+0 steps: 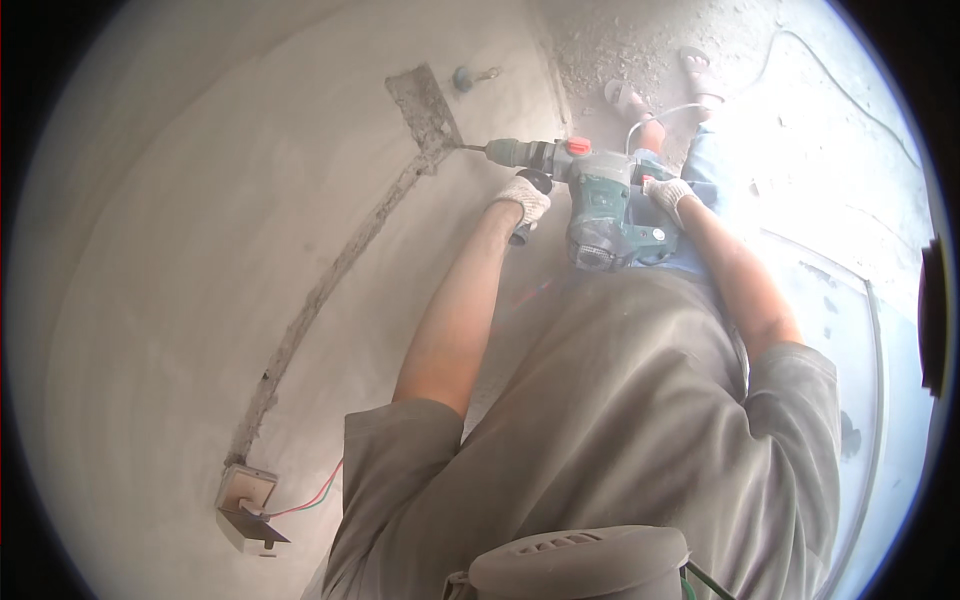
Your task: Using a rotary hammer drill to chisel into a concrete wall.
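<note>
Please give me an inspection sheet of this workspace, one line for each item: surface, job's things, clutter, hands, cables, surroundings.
Surface: grey plastered wall with a long chased groove ending in a wider cut-out patch.
Job's things: green rotary hammer, its bit at the groove's end by the patch.
Clutter: rubble and dust on the floor.
Hands: left hand, gloved, on the side handle; right hand, gloved, on the rear grip.
Cables: white power cord from the tool; red and green wires at the open wall box.
Surroundings: sandalled feet on the floor; bright glazed frame at right.
</note>
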The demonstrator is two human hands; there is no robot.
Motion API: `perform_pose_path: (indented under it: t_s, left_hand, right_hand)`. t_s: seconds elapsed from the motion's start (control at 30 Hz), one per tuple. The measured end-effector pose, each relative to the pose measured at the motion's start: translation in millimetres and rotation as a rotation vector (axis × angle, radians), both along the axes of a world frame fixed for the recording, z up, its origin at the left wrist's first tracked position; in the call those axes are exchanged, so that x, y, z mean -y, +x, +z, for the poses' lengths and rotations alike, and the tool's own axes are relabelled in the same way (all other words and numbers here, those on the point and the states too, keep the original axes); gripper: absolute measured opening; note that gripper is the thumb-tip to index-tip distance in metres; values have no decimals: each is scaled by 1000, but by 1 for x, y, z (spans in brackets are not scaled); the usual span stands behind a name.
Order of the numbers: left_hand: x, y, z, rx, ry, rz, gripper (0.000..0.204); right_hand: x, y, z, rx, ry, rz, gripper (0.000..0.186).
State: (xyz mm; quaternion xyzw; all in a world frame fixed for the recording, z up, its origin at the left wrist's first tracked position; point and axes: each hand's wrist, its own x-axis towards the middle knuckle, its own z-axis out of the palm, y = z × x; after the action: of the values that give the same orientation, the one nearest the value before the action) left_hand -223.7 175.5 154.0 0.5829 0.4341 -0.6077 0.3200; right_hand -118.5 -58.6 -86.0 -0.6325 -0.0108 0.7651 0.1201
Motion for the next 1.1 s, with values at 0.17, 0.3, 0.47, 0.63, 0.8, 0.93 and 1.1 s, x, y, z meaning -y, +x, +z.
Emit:
perform_pose_path:
  t_s: [0.17, 0.3, 0.47, 0.63, 0.8, 0.93, 1.1]
  left_hand:
    - [16, -27, -33, 210, -171, -301, 25]
    - [-4, -22, -13, 191, -101, -316, 23]
    - [4, -48, -33, 208, 104, -54, 23]
    - [20, -87, -85, 83, 82, 12, 34]
    - [9, -78, -72, 93, 29, -34, 33]
    - [8, -51, -52, 27, -12, 138, 30]
    - [5, -79, -69, 139, 12, 24, 29]
  right_hand:
    - [14, 12, -8, 21, 68, 174, 54]
    - [-53, 48, 87, -2, 27, 207, 53]
    - [-49, 43, 81, 106, -97, 255, 52]
    - [-29, 38, 66, 16, -212, -39, 35]
    - [-21, 21, 53, 62, -86, -122, 36]
    - [4, 19, 28, 47, -117, -134, 38]
    - [-23, 12, 25, 31, -58, -86, 36]
